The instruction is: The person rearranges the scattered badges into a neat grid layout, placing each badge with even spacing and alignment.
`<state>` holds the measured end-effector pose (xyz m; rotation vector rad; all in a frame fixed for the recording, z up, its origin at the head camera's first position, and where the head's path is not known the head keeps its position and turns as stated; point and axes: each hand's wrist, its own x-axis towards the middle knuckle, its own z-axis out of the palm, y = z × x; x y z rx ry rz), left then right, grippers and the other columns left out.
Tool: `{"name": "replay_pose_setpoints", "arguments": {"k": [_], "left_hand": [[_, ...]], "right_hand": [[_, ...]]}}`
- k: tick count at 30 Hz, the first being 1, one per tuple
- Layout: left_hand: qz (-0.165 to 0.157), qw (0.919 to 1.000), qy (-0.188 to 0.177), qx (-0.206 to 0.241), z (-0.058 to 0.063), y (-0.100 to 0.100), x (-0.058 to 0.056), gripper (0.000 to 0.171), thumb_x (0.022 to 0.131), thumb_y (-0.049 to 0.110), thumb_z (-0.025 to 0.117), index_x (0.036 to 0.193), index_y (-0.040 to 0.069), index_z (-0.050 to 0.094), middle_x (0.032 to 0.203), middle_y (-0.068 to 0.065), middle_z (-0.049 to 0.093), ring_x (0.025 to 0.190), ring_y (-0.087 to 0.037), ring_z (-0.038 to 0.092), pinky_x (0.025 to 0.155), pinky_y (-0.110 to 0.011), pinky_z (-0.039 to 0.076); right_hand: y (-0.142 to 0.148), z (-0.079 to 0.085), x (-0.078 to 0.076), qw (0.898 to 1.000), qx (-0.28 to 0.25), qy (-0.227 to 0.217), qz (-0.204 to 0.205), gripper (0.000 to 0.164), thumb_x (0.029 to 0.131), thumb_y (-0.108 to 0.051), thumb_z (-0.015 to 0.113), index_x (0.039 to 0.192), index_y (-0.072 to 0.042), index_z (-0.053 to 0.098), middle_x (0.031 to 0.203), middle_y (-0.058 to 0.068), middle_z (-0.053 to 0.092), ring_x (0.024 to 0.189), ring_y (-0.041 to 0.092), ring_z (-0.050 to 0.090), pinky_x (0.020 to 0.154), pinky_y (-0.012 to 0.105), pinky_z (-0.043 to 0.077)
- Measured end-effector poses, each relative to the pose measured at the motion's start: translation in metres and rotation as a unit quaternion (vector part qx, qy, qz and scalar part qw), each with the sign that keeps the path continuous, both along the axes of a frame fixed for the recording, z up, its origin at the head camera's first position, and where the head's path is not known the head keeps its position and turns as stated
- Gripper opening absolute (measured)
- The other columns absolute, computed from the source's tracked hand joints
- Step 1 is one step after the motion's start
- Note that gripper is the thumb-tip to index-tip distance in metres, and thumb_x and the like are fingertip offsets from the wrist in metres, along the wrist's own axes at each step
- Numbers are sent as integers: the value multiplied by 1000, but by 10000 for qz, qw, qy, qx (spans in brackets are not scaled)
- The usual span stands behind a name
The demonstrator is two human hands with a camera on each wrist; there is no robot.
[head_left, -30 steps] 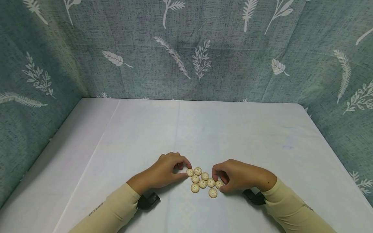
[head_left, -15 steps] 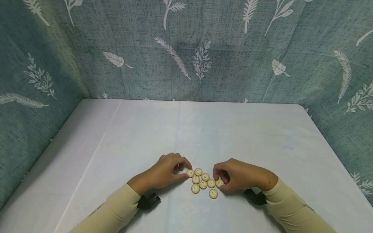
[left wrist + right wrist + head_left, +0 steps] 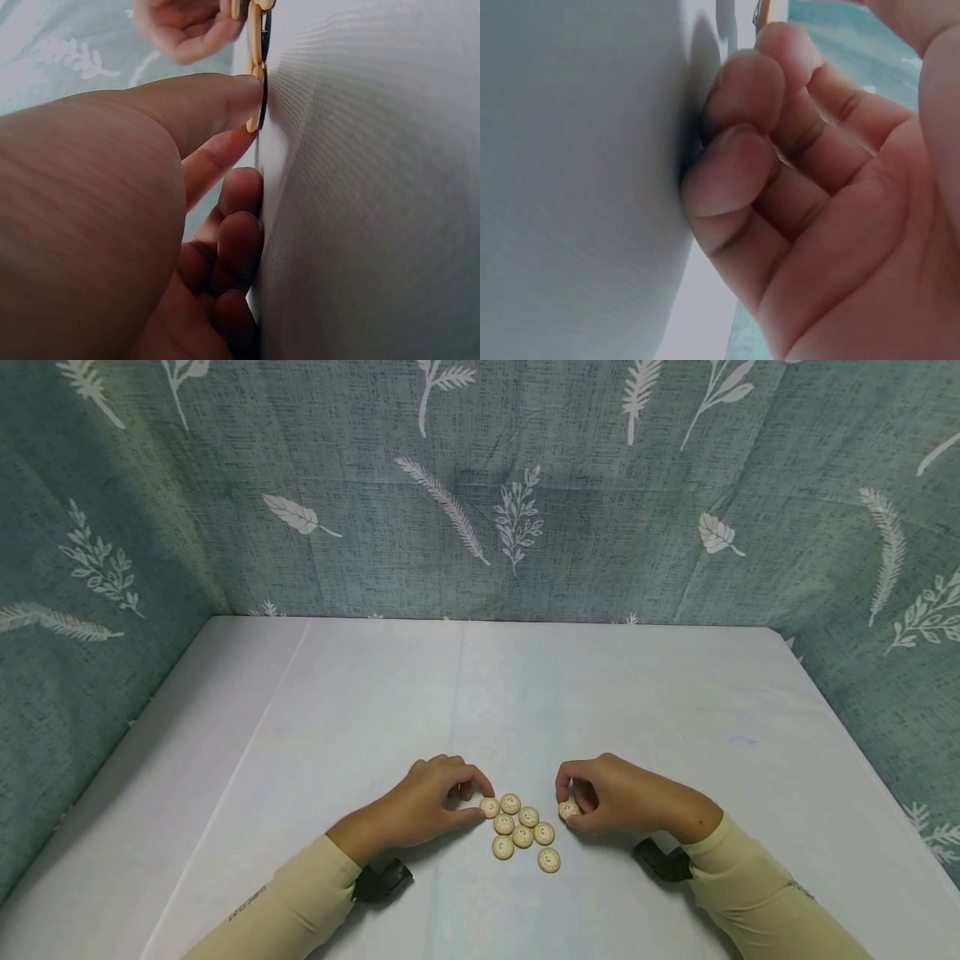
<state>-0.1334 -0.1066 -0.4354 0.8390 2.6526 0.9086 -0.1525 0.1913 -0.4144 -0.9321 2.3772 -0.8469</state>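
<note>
Several small round cream wooden discs [image 3: 528,817] with dark marks at their centres lie in a cluster on the white tabletop. Between thumb and index finger my left hand [image 3: 420,802] pinches the leftmost disc [image 3: 489,807], which touches the cluster. My right hand [image 3: 626,793] pinches another disc [image 3: 569,810], held apart from the cluster at its right. One lone disc [image 3: 549,860] lies nearest the front. In the left wrist view the discs stand edge-on beside my thumb [image 3: 225,101], showing a dark underside. The right wrist view shows curled fingers [image 3: 746,97] and only a sliver of a disc [image 3: 764,13].
The white cloth-covered table [image 3: 360,693] spreads out around both hands. A green curtain [image 3: 360,568] with white leaf prints encloses the back and sides. Black wrist cameras [image 3: 384,878] sit under both forearms, close to the tabletop.
My right hand has moved away from me and slightly right, taking its disc out of the row it touched. My left hand has stayed in place on its disc.
</note>
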Motion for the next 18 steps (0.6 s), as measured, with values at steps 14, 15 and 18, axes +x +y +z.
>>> {"name": "replay_pose_setpoints", "arguments": {"k": [14,15,18], "left_hand": [[23,10000,21,15,0,0,0,19,89,30,77,106,31,69,86,13,54,84,-5,48,80,-32,31],[16,10000,29,19,0,0,0,19,89,30,77,106,31,68,86,13,54,84,-5,48,80,-32,31],[9,10000,40,25,0,0,0,19,89,30,77,106,31,68,86,14,54,84,-5,48,80,-32,31]], "right_hand": [[6,-3,-7,9985,17,412,-356,20,84,-7,75,95,-14,60,64,-11,49,58,0,46,55,19,41],[6,-3,-8,9983,12,435,-385,20,84,-7,75,95,-14,59,64,-11,49,58,0,46,55,19,41],[8,-4,-9,9977,-29,507,-438,20,84,-7,75,95,-14,59,63,-11,49,57,-1,46,55,19,41]]}}
